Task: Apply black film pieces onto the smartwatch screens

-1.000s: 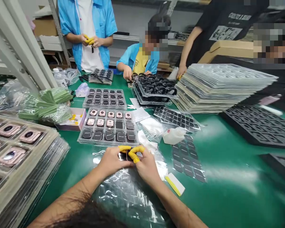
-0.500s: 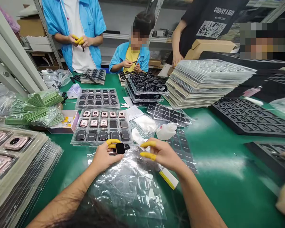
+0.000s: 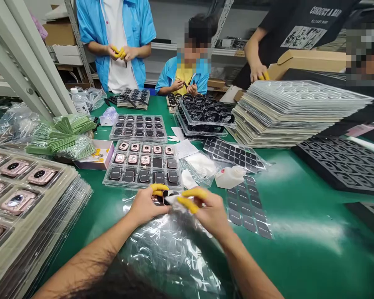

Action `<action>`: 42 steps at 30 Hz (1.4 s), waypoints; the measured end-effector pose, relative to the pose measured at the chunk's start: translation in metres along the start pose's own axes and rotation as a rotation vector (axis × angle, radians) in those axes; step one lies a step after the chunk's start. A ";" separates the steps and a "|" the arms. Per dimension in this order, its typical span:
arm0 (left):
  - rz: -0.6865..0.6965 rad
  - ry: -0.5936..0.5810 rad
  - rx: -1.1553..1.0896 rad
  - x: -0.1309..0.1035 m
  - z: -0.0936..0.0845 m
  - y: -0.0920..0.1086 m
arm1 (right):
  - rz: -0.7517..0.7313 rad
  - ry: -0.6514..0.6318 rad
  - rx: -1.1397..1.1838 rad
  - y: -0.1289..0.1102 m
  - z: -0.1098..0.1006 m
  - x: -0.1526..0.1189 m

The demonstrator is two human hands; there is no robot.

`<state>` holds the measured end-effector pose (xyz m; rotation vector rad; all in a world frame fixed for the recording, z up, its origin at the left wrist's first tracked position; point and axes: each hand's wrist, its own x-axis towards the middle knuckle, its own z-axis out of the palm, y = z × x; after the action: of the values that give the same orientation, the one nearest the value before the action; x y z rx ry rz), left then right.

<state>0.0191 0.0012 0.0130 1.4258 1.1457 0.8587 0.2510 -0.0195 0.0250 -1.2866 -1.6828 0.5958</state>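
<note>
My left hand point(image 3: 149, 205), in yellow finger cots, grips a smartwatch case point(image 3: 166, 197) with a dark screen and pinkish edge. My right hand point(image 3: 205, 205), also in yellow finger cots, pinches a white wipe point(image 3: 175, 200) and holds it against the watch face, covering part of it. Under both hands lies clear plastic film point(image 3: 171, 249). Just beyond them, a clear tray point(image 3: 109, 182) holds pink watch cases in its back rows and black square cards in the front row.
Stacked watch trays point(image 3: 77, 203) rise at left, beside green straps point(image 3: 65, 135). A white bottle point(image 3: 230, 177) and black label sheet point(image 3: 247, 207) lie right of my hands. Tall tray stacks point(image 3: 286, 120) and black foam trays point(image 3: 339, 162) stand farther right. Co-workers point(image 3: 118, 41) work across the table.
My right hand has closed from an open reach and moved left to the watch, now with the white wipe in it. The view has shifted, moving the scene rightward.
</note>
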 end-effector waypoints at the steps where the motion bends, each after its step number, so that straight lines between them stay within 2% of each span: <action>1: 0.002 -0.005 0.005 0.000 0.000 -0.002 | -0.035 -0.059 -0.014 -0.005 0.011 -0.001; 4: 0.001 -0.001 -0.018 0.000 0.001 -0.005 | -0.066 -0.087 -0.100 -0.008 0.028 0.000; 9: 0.014 -0.037 -0.030 0.001 0.001 -0.005 | -0.226 -0.105 -0.126 0.003 0.027 0.002; 13: 0.002 -0.031 -0.008 0.000 0.002 -0.005 | -0.202 -0.049 -0.301 0.007 0.030 0.001; 17: 0.014 -0.055 -0.003 0.000 0.003 -0.004 | -0.243 -0.095 -0.337 0.010 0.035 -0.001; 19: 0.011 -0.047 -0.004 -0.001 0.003 -0.004 | -0.179 -0.046 -0.420 0.013 0.030 0.002; 22: 0.050 -0.014 0.045 -0.003 0.002 -0.003 | -0.076 0.136 -0.545 0.018 0.010 0.005; 24: 0.136 -0.016 0.133 -0.005 0.001 -0.003 | -0.086 0.177 -0.485 0.019 -0.005 0.003; 25: 0.193 -0.018 0.180 -0.006 0.000 -0.003 | -0.110 0.142 -0.419 0.019 -0.009 0.002; 28: 0.360 -0.026 0.264 -0.008 -0.002 -0.005 | -0.134 -0.091 -0.256 0.017 -0.011 -0.002; 30: 0.423 -0.034 0.280 -0.008 -0.003 -0.006 | -0.062 -0.182 -0.222 0.017 -0.006 -0.003; 33: 0.465 -0.037 0.287 -0.009 -0.002 -0.005 | 0.098 -0.187 -0.143 0.019 -0.002 -0.002; 38: 0.417 0.032 0.215 -0.010 0.001 -0.002 | 0.251 -0.127 0.080 0.019 0.000 -0.002; 40: 0.322 0.048 0.114 -0.009 0.003 -0.002 | 0.255 -0.081 0.138 0.019 0.004 -0.002; 42: 0.160 0.041 -0.064 -0.007 0.003 -0.001 | 0.231 -0.028 0.176 0.019 0.005 0.000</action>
<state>0.0202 -0.0061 0.0120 1.4675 1.0350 1.0319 0.2558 -0.0128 0.0073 -1.3577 -1.4778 0.8827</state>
